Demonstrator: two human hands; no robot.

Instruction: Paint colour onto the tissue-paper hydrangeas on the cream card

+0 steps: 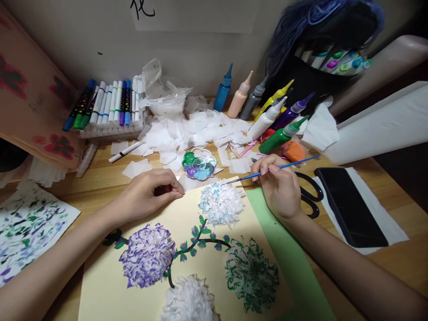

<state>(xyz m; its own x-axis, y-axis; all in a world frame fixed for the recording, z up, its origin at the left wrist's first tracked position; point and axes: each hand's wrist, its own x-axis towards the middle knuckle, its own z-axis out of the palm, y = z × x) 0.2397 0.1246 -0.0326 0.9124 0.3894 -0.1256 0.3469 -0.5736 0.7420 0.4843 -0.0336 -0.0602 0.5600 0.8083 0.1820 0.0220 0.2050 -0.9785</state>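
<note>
My right hand (pixel 279 185) pinches a thin blue paintbrush (pixel 267 171), its tip at the top edge of a white paper flower (pixel 220 203) with light blue marks. My left hand (pixel 152 191) rests at the upper left edge of a cream sheet (pixel 110 276), its fingers curled together; whether they grip the edge is hard to tell. The sheet also bears a purple-tipped flower (pixel 147 256), a green-tipped flower (pixel 252 274), a plain white flower (pixel 189 301) and a painted branch (pixel 192 245). Just beyond the sheet sits a flower-shaped palette (pixel 199 164) with green, purple and blue paint.
White paper squares (pixel 187 131) lie behind the palette. Paint bottles (pixel 239 100) stand at the back, right of the markers (pixel 110 102). Black scissors (pixel 310 194) and a phone (pixel 351 207) lie at right. A paint-stained sheet (pixel 31 227) is at left; green paper (pixel 290 249) lies underneath.
</note>
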